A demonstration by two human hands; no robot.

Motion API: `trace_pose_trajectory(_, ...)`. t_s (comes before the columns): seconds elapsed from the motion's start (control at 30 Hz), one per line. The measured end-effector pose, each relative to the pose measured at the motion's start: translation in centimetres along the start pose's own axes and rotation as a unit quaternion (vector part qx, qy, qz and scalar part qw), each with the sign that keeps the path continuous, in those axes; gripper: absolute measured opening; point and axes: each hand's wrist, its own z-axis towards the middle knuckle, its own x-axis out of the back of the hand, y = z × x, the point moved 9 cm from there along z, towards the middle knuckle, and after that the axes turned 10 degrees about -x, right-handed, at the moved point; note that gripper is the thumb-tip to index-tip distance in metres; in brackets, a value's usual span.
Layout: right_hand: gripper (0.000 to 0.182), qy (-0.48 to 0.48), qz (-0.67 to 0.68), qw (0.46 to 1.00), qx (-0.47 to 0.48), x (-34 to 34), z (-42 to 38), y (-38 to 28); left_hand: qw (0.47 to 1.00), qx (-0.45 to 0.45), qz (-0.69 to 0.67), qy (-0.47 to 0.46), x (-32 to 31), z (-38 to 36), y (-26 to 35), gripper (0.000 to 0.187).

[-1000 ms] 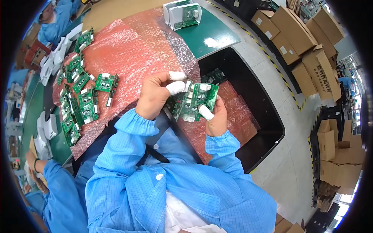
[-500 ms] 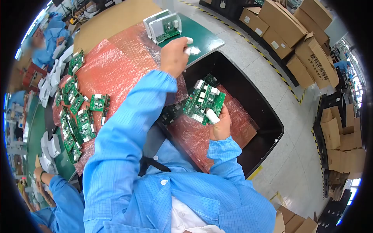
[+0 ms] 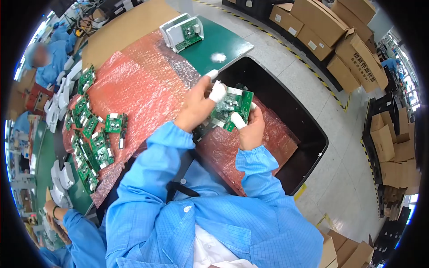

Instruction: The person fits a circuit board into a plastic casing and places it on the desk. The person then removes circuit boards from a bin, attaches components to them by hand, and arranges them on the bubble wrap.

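Circuit board (image 3: 237,103) over the left side of the black bin (image 3: 306,134), beside the worktop (image 3: 223,38). Right hand (image 3: 252,131): fingers pinching the board. Left hand (image 3: 195,105): at its left edge; whether pinching, indeterminable.

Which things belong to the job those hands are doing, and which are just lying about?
Probably the job:
- circuit board, held in the right hand, left hand beside it
- loose boards on pink bubble wrap
- black bin

Probably just about:
- cardboard boxes
- white plastic parts
- striped floor tape
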Motion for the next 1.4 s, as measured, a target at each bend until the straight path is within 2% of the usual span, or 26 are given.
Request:
trace_pose_trajectory(0.03,0.046,-0.008,-0.023,1.000,0.006,-0.8,-0.3,-0.2,0.998,-0.061,0.020,0.011,0.2,-0.8,0.8,0.048)
trace_pose_trajectory(0.13,0.048,-0.035,-0.055,0.998,-0.001,-2.5,-1.2,-0.2,0.996,0.007,-0.086,0.031,1.3,-2.6,0.8,0.050)
trace_pose_trajectory(0.17,0.048,-0.049,-0.042,0.998,-0.017,-2.9,-1.6,0.0,0.993,0.043,-0.113,0.004,1.6,-2.8,0.1,0.057)
trace_pose_trajectory(0.3,0.040,-0.087,0.038,0.993,-0.066,-4.3,-2.8,0.6,0.977,0.067,-0.198,-0.052,2.3,-4.3,2.2,0.071)
trace_pose_trajectory(0.53,0.032,-0.109,0.148,0.981,-0.066,-7.4,-4.6,0.1,0.956,0.094,-0.277,0.013,4.1,-6.1,1.7,0.072)
trace_pose_trajectory(0.63,0.035,-0.118,0.108,0.986,-0.039,-7.9,-5.2,-0.3,0.951,0.113,-0.287,0.016,4.6,-6.7,1.3,0.073)
trace_pose_trajectory(0.73,0.037,-0.107,-0.028,0.992,0.057,-8.2,-5.9,-2.1,0.928,0.132,-0.348,0.018,4.9,-7.1,1.4,0.070)
trace_pose_trajectory(0.83,0.040,-0.113,-0.073,0.990,0.046,-8.2,-5.7,-1.4,0.932,0.110,-0.343,0.036,5.4,-7.3,1.4,0.063)
trace_pose_trajectory(0.93,0.040,-0.114,-0.106,0.986,0.059,-8.5,-5.7,-0.9,0.953,0.112,-0.279,0.039,5.6,-7.4,1.0,0.060)
trace_pose_trajectory(1.07,0.039,-0.123,-0.120,0.983,0.070,-8.7,-6.2,-1.5,0.953,0.129,-0.261,0.086,6.5,-7.5,0.8,0.050)
trace_pose_trajectory(1.1,0.036,-0.130,-0.091,0.987,0.016,-8.1,-5.8,-0.5,0.954,0.123,-0.257,0.092,7.0,-7.5,0.8,0.049)
trace_pose_trajectory(1.2,0.032,-0.153,-0.019,0.987,-0.039,-7.3,-4.9,-0.3,0.954,0.114,-0.253,0.111,7.5,-7.5,0.8,0.049)
trace_pose_trajectory(1.33,0.024,-0.154,-0.013,0.985,-0.082,-6.7,-4.4,0.4,0.956,0.109,-0.239,0.134,8.0,-7.5,0.8,0.050)
trace_pose_trajectory(1.4,0.023,-0.154,0.035,0.985,-0.068,-6.9,-4.5,-0.1,0.951,0.108,-0.249,0.147,8.0,-7.5,1.1,0.049)
